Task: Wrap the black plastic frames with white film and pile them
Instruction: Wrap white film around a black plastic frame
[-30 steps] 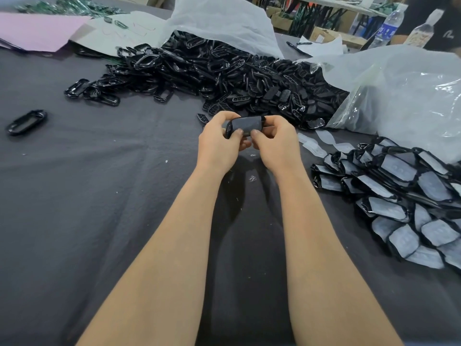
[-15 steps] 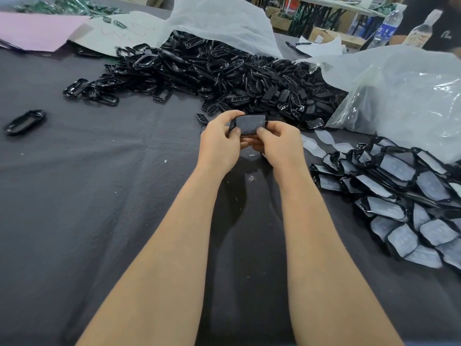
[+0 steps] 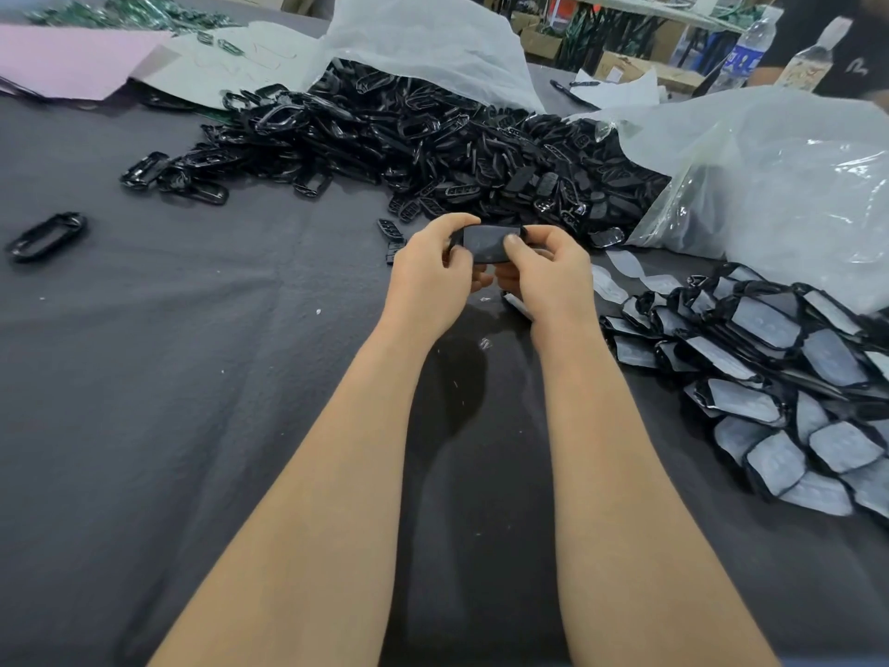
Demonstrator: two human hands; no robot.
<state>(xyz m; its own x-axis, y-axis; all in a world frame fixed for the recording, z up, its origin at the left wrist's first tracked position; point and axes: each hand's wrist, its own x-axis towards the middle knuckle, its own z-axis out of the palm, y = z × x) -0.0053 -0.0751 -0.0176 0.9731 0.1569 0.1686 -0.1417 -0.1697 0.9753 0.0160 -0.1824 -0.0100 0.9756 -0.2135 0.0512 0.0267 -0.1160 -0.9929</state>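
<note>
The frame [image 3: 486,243] is held between both hands, to the left of the wrapped pile [image 3: 769,377] and well apart from it. Its long axis runs side to side. The left hand [image 3: 430,276] curls round the end farther from the pile. The right hand [image 3: 548,276] pinches the nearer end, thumb pressed on the face. The right hand is closer to the pile, so it is judged the likelier hand to place the frame. Film coverage on the frame cannot be confirmed.

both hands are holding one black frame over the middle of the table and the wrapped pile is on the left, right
No. The head view shows the wrapped pile on the right of the table, not the left. The left hand and right hand do hold one black frame over the middle.
</note>
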